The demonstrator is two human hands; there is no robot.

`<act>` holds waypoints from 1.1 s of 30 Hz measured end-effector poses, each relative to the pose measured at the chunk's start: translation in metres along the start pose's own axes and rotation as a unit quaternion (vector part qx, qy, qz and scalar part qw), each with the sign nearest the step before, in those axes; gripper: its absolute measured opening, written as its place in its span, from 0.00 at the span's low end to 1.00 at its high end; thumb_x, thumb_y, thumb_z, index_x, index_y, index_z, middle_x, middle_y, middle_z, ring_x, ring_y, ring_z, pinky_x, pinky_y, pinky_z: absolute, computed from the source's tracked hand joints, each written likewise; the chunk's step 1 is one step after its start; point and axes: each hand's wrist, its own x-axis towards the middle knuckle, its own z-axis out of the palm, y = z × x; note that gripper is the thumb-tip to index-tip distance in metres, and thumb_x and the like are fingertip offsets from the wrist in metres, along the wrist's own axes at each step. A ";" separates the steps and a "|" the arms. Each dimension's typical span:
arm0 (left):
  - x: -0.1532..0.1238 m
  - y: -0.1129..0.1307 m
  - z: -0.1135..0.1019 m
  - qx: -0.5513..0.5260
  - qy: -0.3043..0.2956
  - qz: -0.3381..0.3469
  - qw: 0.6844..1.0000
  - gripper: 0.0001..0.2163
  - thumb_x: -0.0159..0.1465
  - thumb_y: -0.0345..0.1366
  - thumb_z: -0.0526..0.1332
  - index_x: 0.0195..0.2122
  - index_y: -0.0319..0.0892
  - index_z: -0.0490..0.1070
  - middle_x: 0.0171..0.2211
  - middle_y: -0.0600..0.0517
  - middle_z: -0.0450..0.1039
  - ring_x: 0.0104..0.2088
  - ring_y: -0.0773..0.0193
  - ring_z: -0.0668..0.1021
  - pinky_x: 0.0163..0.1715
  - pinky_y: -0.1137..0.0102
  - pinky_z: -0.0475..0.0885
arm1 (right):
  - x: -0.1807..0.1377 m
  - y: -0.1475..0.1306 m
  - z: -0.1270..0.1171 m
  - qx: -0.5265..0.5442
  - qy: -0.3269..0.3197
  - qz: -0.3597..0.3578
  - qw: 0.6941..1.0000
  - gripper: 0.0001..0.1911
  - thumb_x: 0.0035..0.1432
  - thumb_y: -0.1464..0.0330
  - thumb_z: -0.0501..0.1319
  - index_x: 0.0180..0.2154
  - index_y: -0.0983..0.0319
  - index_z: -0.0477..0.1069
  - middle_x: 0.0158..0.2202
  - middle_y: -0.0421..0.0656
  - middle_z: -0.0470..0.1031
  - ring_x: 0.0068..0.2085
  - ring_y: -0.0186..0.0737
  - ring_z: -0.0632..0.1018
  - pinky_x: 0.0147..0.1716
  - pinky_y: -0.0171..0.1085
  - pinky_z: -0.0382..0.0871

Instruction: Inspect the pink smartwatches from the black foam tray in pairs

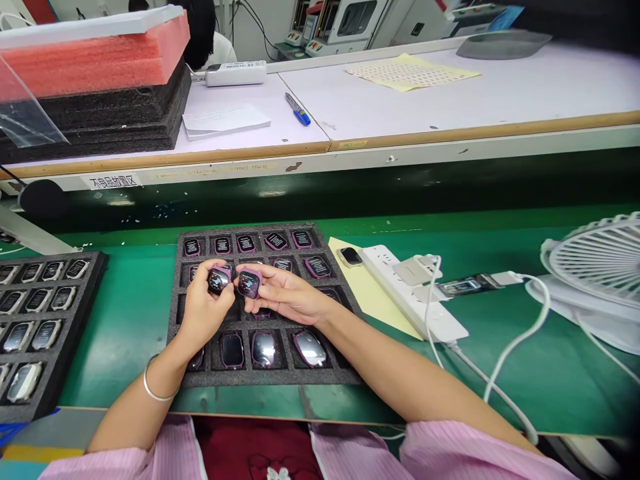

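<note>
Two purple-cased watches, dark screens lit and facing up: left watch (pixel 219 280) pinched in left hand (pixel 203 310), right watch (pixel 249 283) in right hand (pixel 287 293), side by side, nearly touching, above the tray (pixel 280 377)

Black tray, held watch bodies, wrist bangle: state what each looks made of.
Black tray: soft foam, matte, grainy surface, cut pockets. Left watch body and right watch body, gripped by left hand and right hand: probably pinkish-purple plastic cases, glossy glass-like faces. Bangle: likely metal, thin, silvery, shiny.
</note>
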 end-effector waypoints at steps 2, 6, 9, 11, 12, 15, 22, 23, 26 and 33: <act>0.000 0.002 0.000 0.016 -0.004 0.013 1.000 0.16 0.56 0.37 0.61 0.46 0.43 0.71 0.39 0.50 0.74 0.36 0.62 0.76 0.35 0.70 0.72 | 0.000 0.000 0.001 -0.012 0.003 -0.003 1.000 0.35 0.57 0.60 0.77 0.61 0.60 0.69 0.41 0.43 0.80 0.38 0.37 0.83 0.41 0.35 0.78; 0.000 0.002 0.000 0.002 -0.001 0.019 1.000 0.16 0.56 0.37 0.62 0.47 0.43 0.70 0.39 0.50 0.74 0.35 0.63 0.76 0.34 0.71 0.71 | -0.001 -0.002 0.003 -0.021 0.007 -0.016 1.000 0.33 0.58 0.60 0.76 0.60 0.60 0.69 0.39 0.42 0.80 0.39 0.37 0.83 0.42 0.35 0.78; -0.001 0.001 0.001 -0.004 0.000 0.020 1.000 0.17 0.56 0.37 0.62 0.47 0.42 0.70 0.38 0.50 0.74 0.34 0.64 0.75 0.32 0.72 0.70 | -0.001 -0.002 0.003 -0.017 0.003 -0.017 1.000 0.32 0.59 0.60 0.76 0.60 0.60 0.68 0.39 0.42 0.80 0.39 0.38 0.83 0.41 0.35 0.77; -0.001 0.001 0.000 0.006 -0.007 0.031 0.999 0.16 0.56 0.36 0.61 0.46 0.42 0.71 0.38 0.51 0.74 0.34 0.64 0.75 0.32 0.72 0.70 | -0.001 -0.001 0.001 -0.016 -0.008 -0.017 1.000 0.32 0.60 0.61 0.76 0.60 0.62 0.67 0.37 0.42 0.81 0.38 0.37 0.83 0.41 0.34 0.77; -0.001 0.001 0.000 0.012 -0.010 0.038 0.999 0.15 0.56 0.36 0.61 0.46 0.42 0.71 0.37 0.51 0.74 0.34 0.65 0.75 0.33 0.72 0.70 | -0.001 0.000 0.000 -0.014 -0.014 -0.019 1.000 0.32 0.61 0.61 0.75 0.60 0.62 0.66 0.37 0.43 0.81 0.38 0.37 0.83 0.41 0.34 0.76; 0.000 -0.001 0.000 0.010 -0.007 0.051 0.999 0.16 0.57 0.35 0.61 0.47 0.42 0.71 0.37 0.51 0.74 0.33 0.65 0.75 0.33 0.72 0.71 | -0.001 0.002 -0.002 -0.004 -0.025 -0.027 0.999 0.32 0.62 0.62 0.75 0.61 0.62 0.65 0.37 0.43 0.81 0.38 0.36 0.83 0.41 0.32 0.76; 0.002 -0.003 -0.001 -0.002 -0.009 0.044 0.999 0.17 0.56 0.36 0.62 0.47 0.41 0.71 0.38 0.51 0.75 0.33 0.65 0.77 0.34 0.72 0.72 | -0.001 0.002 -0.001 0.009 -0.019 -0.025 0.999 0.31 0.60 0.63 0.76 0.59 0.61 0.67 0.36 0.41 0.79 0.36 0.35 0.81 0.38 0.32 0.74; 0.001 -0.002 -0.001 0.005 -0.011 0.047 0.999 0.17 0.56 0.36 0.62 0.47 0.42 0.71 0.38 0.51 0.75 0.34 0.65 0.77 0.34 0.72 0.73 | -0.001 0.002 -0.001 0.012 -0.017 -0.025 0.999 0.31 0.59 0.63 0.76 0.58 0.61 0.68 0.36 0.40 0.78 0.36 0.34 0.81 0.38 0.32 0.73; 0.001 -0.001 -0.001 0.015 -0.012 0.054 0.998 0.16 0.56 0.36 0.61 0.46 0.41 0.71 0.38 0.51 0.76 0.34 0.65 0.77 0.35 0.71 0.73 | -0.001 0.003 0.000 0.016 -0.019 -0.029 0.999 0.29 0.58 0.64 0.77 0.56 0.61 0.70 0.36 0.38 0.76 0.34 0.32 0.79 0.36 0.31 0.72; 0.002 -0.003 0.001 -0.018 -0.013 0.027 0.999 0.18 0.55 0.38 0.63 0.47 0.41 0.71 0.40 0.49 0.75 0.36 0.63 0.78 0.34 0.71 0.73 | -0.001 0.003 -0.001 0.023 -0.014 -0.027 0.999 0.29 0.58 0.64 0.77 0.57 0.60 0.70 0.37 0.39 0.75 0.34 0.31 0.78 0.36 0.31 0.72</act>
